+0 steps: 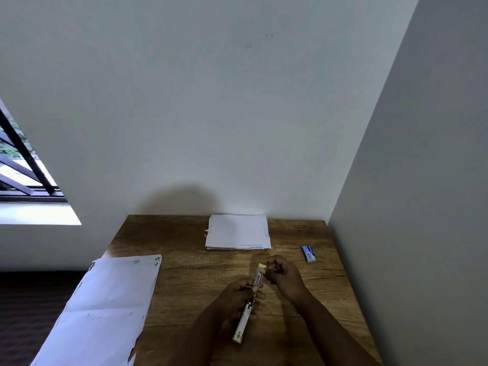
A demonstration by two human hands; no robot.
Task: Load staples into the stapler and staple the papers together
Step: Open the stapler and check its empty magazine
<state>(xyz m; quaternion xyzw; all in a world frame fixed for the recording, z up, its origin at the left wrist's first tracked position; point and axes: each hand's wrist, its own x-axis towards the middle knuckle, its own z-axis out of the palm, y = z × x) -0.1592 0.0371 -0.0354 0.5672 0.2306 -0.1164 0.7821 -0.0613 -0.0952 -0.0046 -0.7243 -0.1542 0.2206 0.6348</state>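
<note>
A yellow and white stapler [249,303] is swung open into one long line above the wooden table [190,273]. My left hand [237,299] grips it around the middle hinge. My right hand [281,273] is closed beside the far end of the stapler, fingertips pinched at the metal channel; whether staples are between them is too small to tell. A small blue and white staple box [308,253] lies at the right of the table. A stack of white papers [237,232] rests at the table's far edge.
A large creased white sheet [105,310] lies on the left, hanging over the table's left edge. Walls close the table in at the back and on the right. A barred window [23,165] is on the left.
</note>
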